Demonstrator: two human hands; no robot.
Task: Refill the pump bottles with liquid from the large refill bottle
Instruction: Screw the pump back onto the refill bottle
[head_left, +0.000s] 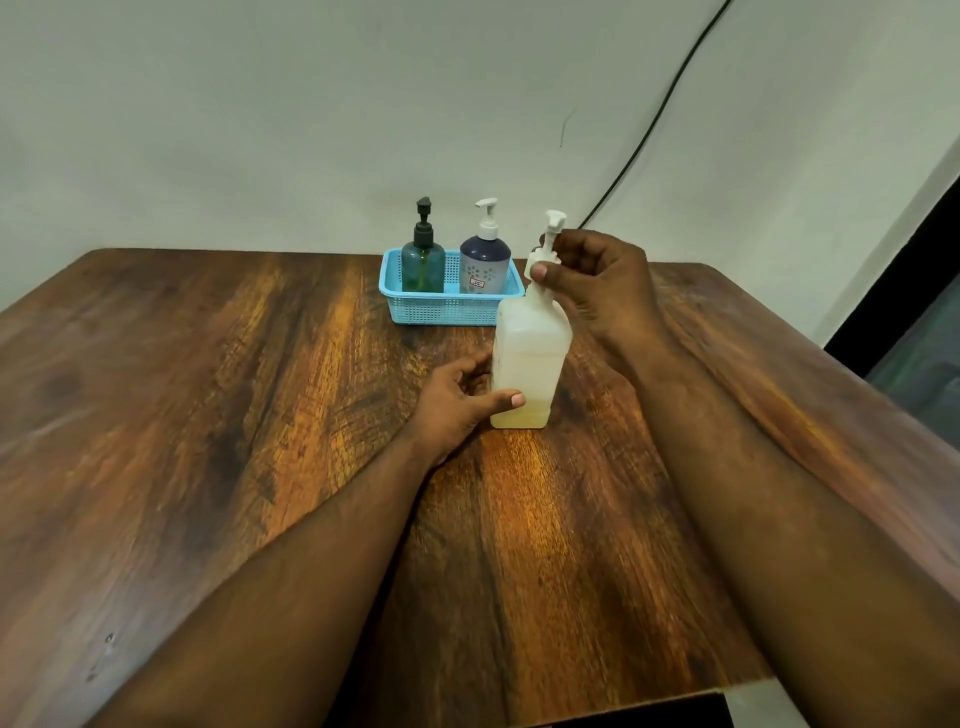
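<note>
A large translucent white bottle (530, 353) stands upright on the wooden table (208, 389), with a little yellowish liquid at its bottom. My left hand (457, 400) grips its lower body from the left. My right hand (597, 286) pinches the collar of its white pump head (551, 228) at the neck. Behind it, a light-blue basket (441, 309) holds a dark green pump bottle (423, 260) with a black pump and a bluish-grey pump bottle (485, 262) with a white pump.
The table's back edge meets a pale wall. A black cable (670, 98) runs down the wall to behind my right hand. A dark window frame (904, 291) lies past the table's right edge.
</note>
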